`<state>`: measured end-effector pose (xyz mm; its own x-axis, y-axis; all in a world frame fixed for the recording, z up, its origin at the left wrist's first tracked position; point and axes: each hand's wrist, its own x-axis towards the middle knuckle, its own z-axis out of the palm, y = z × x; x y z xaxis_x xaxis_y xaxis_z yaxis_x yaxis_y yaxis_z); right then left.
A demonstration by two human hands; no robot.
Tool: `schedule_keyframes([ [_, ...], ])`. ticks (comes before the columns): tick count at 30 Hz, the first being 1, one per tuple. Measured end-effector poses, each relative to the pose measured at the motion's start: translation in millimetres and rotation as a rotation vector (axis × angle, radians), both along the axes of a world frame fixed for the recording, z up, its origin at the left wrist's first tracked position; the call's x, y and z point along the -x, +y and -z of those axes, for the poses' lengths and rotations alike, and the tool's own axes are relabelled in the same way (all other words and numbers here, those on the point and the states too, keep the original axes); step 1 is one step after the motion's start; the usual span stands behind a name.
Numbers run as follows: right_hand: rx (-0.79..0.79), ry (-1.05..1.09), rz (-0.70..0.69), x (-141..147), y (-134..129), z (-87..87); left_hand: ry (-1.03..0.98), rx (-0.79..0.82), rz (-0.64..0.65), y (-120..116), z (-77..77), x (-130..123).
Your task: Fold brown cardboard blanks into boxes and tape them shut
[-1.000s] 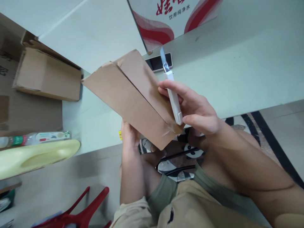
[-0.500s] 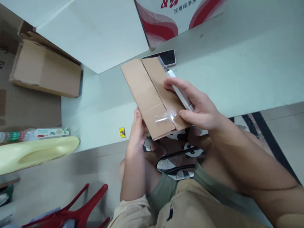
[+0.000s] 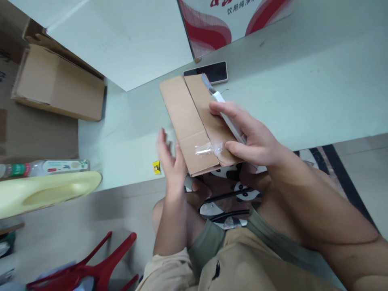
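Cardboard box (image 3: 188, 121) over table (image 3: 130, 121) edge | right hand (image 3: 254, 135): fingers clamped on white knife (image 3: 234, 128) | left hand (image 3: 172, 163): fingers spread beside box | seam (image 3: 195, 107) looks parted; clear tape (image 3: 204, 149) left at near end, flaps (image 3: 177, 103) closed

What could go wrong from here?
1. The utility knife in the right hand has its blade exposed over the cardboard box; a slip might cut a finger.
2. The left hand is spread open at the box's side, so its support looks weak; the box might tip or drop.
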<state>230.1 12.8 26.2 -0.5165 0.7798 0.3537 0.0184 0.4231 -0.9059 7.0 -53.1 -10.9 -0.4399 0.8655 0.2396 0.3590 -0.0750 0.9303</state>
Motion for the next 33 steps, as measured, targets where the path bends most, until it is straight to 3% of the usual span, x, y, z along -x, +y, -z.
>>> schedule_keyframes([
  [2,-0.029,-0.017,-0.042,3,-1,-0.7,0.378,-0.37,0.091,-8,-14.1,2],
  [3,-0.047,-0.021,-0.064,5,-1,-1.0,0.456,-0.486,0.187,-10,-20.6,2],
  [4,-0.063,-0.021,-0.083,7,-2,-1.2,0.545,-0.501,0.301,-11,-25.7,2],
  [5,-0.072,-0.015,-0.094,8,-3,-1.3,0.593,-0.484,0.379,-11,-28.8,2],
  [7,-0.045,0.009,-0.101,10,-6,-1.4,0.602,-0.475,0.399,-8,-28.5,1],
  [12,0.214,0.253,0.07,-3,-9,-1.4,0.556,-0.515,0.292,-3,-13.0,-7],
  [15,0.263,0.309,0.182,-14,-8,-2.2,0.569,-0.509,0.232,-5,-10.5,-20],
  [18,0.273,0.276,0.191,-20,-6,-0.8,0.572,-0.465,0.165,-7,-13.4,-37],
  [22,0.22,0.264,0.334,-20,-10,0.2,0.577,-0.374,0.162,-8,-19.2,-53],
  [25,0.097,0.25,0.455,-18,-26,-11.3,0.606,-0.337,0.23,-8,-24.0,-54],
  [29,-0.014,0.245,0.377,-15,-57,-29.8,0.665,-0.305,0.317,-5,-25.2,-48],
  [33,-0.032,0.101,0.286,-14,-69,-24.5,0.681,-0.325,0.306,0,-13.1,-46],
])
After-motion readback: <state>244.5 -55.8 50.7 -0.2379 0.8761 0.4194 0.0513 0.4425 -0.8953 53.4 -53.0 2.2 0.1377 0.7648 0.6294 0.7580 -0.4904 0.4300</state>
